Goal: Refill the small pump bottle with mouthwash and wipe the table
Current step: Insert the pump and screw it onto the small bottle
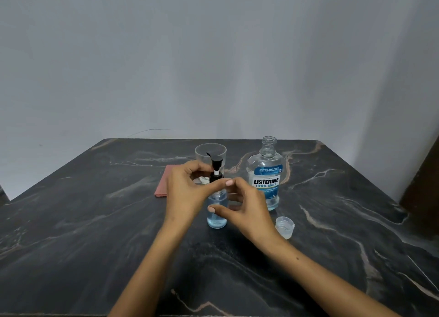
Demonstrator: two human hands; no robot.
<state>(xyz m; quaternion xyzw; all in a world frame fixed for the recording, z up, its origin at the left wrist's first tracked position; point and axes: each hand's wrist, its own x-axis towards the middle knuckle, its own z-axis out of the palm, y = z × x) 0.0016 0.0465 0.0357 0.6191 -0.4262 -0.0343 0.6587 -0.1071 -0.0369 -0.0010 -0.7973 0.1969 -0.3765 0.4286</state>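
Far left, the dark marble table [71, 221] is bare out to its edge, so that side is your open room for wiping later. The folded pink cloth [162, 182] lies flat behind and just left of your left hand, closer to that hand than the other. Your left hand [184, 188] is curled around the black pump head [216, 172], fingers and thumb pinching its collar; whether the collar is threaded yet, cannot tell, the neck is partly hidden. The small pump bottle [217, 216] stands upright, long axis vertical, dead center between both hands, part-filled with blue liquid. A clear glass cup [210, 151] sits right behind it, looks empty. Your right hand [244, 205] is half-curled around the bottle body, thumb on the front of it, holding it steady. Likely step: seating and twisting the pump onto the neck, so keep the stem in line with the vertical axis. Just right, the Listerine mouthwash bottle [266, 174] stands uncapped, near your right wrist, a knock-over risk if the elbow swings out. Its clear cap [285, 226] lies on the table beside the right forearm. Table's right edge is well apart.
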